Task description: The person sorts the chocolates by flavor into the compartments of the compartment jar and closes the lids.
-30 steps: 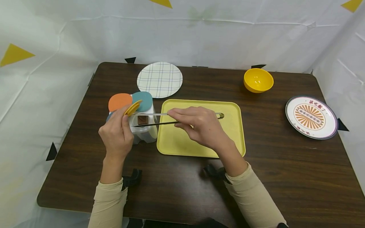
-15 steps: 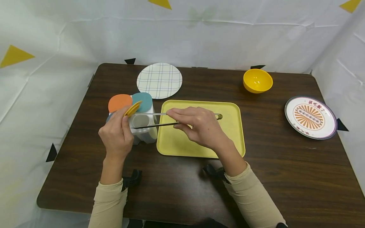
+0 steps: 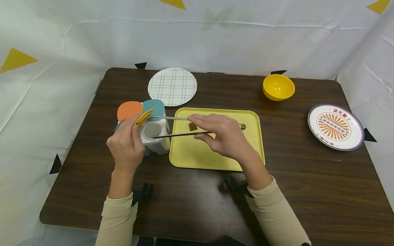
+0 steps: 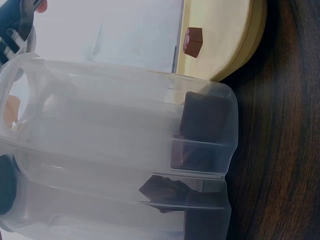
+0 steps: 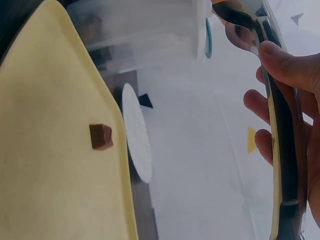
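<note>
My left hand (image 3: 124, 147) pinches a yellow lid (image 3: 144, 117), tilted up beside the round opening of a clear, white-topped container (image 3: 157, 147). Orange and teal lids cover its other compartments. In the left wrist view, dark blocky pieces (image 4: 204, 116) lie at the container's bottom. My right hand (image 3: 220, 133) grips metal tongs (image 3: 181, 134) between thumb and fingers. Their arms are spread with nothing between the tips, which are near the opening. Beneath the tongs, a brown chocolate-like piece (image 3: 192, 126) lies on the yellow tray (image 3: 215, 159), near its far left part.
Behind the container lies a white plate with a blue grid (image 3: 172, 86). At the back right stands a yellow bowl (image 3: 278, 87), and farther right is a patterned round plate (image 3: 335, 126). White sheets (image 3: 215, 41) rise around the dark wooden table (image 3: 184, 194).
A brown piece seen between the tongs over the opening one second ago was gone from there half a second later. The tongs have since moved right and spread wider. My left hand stays put.
</note>
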Demonstrator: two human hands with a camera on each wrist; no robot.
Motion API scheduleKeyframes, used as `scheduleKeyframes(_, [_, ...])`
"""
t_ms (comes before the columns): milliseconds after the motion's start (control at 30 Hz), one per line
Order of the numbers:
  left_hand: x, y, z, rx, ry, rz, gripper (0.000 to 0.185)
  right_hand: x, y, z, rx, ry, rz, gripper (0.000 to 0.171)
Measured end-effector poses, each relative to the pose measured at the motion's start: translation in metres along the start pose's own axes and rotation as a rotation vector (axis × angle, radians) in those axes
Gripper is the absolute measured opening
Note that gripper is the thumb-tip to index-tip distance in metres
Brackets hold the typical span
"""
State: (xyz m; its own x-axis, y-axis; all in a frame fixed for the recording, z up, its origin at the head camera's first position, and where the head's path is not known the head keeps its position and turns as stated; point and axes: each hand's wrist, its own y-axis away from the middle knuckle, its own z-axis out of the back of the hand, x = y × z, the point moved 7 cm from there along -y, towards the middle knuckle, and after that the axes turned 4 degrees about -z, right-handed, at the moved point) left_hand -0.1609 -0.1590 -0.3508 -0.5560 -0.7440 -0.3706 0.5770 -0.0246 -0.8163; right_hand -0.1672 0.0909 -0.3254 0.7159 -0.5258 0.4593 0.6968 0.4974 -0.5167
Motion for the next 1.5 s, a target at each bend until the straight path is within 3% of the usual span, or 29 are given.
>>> scheduleKeyframes(167, [0.0,0.0,0.0,0.002,-0.005,0.0,0.047,-0.017,0.006,0.009,-0.047,0.035,-0.066,0.058])
scheduleKeyframes(300, [0.0,0.0,0.0,0.003,-0.009,-0.002,0.047,-0.033,0.012,0.009,-0.033,0.083,-0.146,0.061])
scheduleKeyframes(400, [-0.001,-0.001,0.001,-0.003,-0.005,-0.003,0.047,-0.046,0.017,0.003,0.026,0.088,-0.233,0.064])
scheduleKeyframes(567, [-0.002,-0.001,0.001,-0.01,-0.001,-0.007,0.046,-0.068,0.027,-0.019,0.196,0.075,-0.4,0.067])
scheduleKeyframes(700, [-0.002,-0.001,0.0,-0.008,0.0,-0.009,0.046,-0.082,0.034,-0.036,0.293,0.082,-0.472,0.066])
scheduleKeyframes(933, [-0.001,-0.001,0.0,-0.005,-0.004,-0.007,0.045,-0.09,0.04,-0.051,0.35,0.114,-0.495,0.064])
scheduleKeyframes(1500, [-0.002,0.0,0.0,-0.003,-0.001,-0.007,0.046,-0.092,0.045,-0.053,0.272,0.159,-0.488,0.051])
